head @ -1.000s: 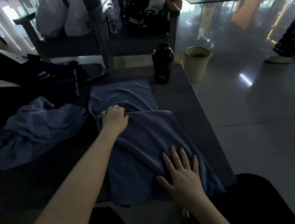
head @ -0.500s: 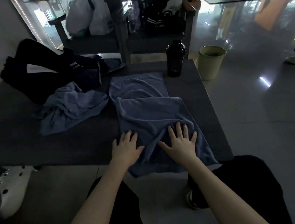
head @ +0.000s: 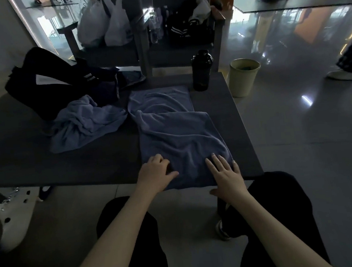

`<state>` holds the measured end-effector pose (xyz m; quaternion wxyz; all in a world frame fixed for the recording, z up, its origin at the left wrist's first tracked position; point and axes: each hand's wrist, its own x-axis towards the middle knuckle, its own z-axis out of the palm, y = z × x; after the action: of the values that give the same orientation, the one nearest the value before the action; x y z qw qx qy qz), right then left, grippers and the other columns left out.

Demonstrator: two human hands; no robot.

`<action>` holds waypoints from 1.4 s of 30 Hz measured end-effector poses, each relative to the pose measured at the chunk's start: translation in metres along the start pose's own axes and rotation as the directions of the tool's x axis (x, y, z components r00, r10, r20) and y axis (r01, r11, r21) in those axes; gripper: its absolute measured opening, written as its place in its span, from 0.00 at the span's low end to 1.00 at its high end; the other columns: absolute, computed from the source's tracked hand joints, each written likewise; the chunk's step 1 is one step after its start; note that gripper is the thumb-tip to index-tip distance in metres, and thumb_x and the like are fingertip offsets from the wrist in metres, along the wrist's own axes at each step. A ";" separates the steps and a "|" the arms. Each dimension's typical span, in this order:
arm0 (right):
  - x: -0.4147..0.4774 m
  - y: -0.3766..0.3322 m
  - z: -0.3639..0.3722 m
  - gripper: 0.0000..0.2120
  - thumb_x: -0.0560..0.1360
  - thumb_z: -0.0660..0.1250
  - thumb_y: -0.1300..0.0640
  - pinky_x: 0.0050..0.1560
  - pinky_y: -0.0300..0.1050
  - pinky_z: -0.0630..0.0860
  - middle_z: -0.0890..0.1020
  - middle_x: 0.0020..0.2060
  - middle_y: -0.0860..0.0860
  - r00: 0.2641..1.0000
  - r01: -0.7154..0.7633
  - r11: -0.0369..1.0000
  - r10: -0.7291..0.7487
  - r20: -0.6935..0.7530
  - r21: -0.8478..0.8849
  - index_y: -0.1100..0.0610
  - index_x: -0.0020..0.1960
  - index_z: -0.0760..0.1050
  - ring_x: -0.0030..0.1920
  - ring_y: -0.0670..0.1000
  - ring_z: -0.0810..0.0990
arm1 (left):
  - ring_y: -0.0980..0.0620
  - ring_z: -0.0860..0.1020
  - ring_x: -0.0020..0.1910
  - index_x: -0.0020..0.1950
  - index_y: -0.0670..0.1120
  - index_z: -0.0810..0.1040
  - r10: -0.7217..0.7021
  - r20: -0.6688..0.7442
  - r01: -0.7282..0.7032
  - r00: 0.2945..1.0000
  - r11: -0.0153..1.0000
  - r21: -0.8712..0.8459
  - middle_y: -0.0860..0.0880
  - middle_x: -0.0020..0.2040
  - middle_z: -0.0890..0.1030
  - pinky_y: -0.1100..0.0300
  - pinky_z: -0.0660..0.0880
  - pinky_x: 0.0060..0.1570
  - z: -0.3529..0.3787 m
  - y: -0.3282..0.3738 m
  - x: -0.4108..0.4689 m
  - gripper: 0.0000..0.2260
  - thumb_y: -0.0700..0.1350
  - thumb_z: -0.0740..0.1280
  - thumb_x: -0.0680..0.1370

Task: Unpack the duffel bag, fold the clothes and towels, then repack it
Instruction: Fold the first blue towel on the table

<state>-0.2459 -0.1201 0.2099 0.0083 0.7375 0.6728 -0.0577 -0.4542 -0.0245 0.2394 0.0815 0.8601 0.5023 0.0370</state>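
One rumpled blue towel [head: 179,133] lies folded over itself.

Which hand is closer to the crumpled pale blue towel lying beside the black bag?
The left. The left hand rests on the near-left corner of the flat blue towel, to the right of the crumpled pale blue towel; the right hand lies farther right.

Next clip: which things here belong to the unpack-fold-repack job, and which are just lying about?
Job: blue towel under the left hand and right hand; crumpled towel; duffel bag; dark clothes beside it.
Lying about: shaker bottle; waste bin; white plastic bags.
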 end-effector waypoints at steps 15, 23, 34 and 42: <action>-0.020 0.009 -0.023 0.06 0.74 0.63 0.60 0.43 0.51 0.73 0.81 0.41 0.54 0.977 0.037 0.892 0.062 -0.203 0.450 0.60 0.43 0.78 0.45 0.58 0.79 | 0.44 0.45 0.77 0.78 0.46 0.41 -0.040 0.183 0.000 0.982 0.977 0.211 0.46 0.78 0.45 0.45 0.47 0.74 0.016 0.004 -0.028 0.50 0.65 0.68 0.71; -0.020 0.011 -0.037 0.13 0.77 0.63 0.54 0.36 0.51 0.72 0.78 0.31 0.54 0.977 -0.019 0.848 0.128 -0.170 0.529 0.61 0.38 0.76 0.35 0.56 0.76 | 0.42 0.58 0.73 0.73 0.45 0.61 -0.102 0.018 0.100 0.995 0.990 0.102 0.44 0.74 0.61 0.45 0.56 0.70 0.019 0.028 -0.029 0.27 0.55 0.61 0.78; -0.026 0.030 -0.049 0.10 0.75 0.62 0.60 0.41 0.45 0.71 0.83 0.43 0.55 0.988 -0.056 0.876 0.117 -0.100 0.480 0.55 0.50 0.82 0.45 0.57 0.79 | 0.49 0.77 0.45 0.49 0.45 0.79 -0.235 0.000 0.211 0.972 0.874 -0.438 0.46 0.48 0.80 0.59 0.72 0.42 -0.037 -0.015 -0.031 0.07 0.44 0.63 0.79; -0.030 0.035 -0.070 0.08 0.73 0.69 0.54 0.35 0.43 0.75 0.80 0.32 0.52 0.971 -0.109 0.790 0.214 -0.105 0.604 0.57 0.38 0.81 0.34 0.51 0.79 | 0.55 0.75 0.38 0.42 0.44 0.79 -0.240 0.136 0.275 0.961 0.807 -0.523 0.51 0.37 0.77 0.64 0.68 0.33 -0.066 -0.030 -0.038 0.08 0.48 0.69 0.76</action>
<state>-0.2091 -0.1468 0.2802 -0.2746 0.7601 0.5533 -0.2018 -0.5083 -0.0365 0.3000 0.3391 0.7273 0.5807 0.1373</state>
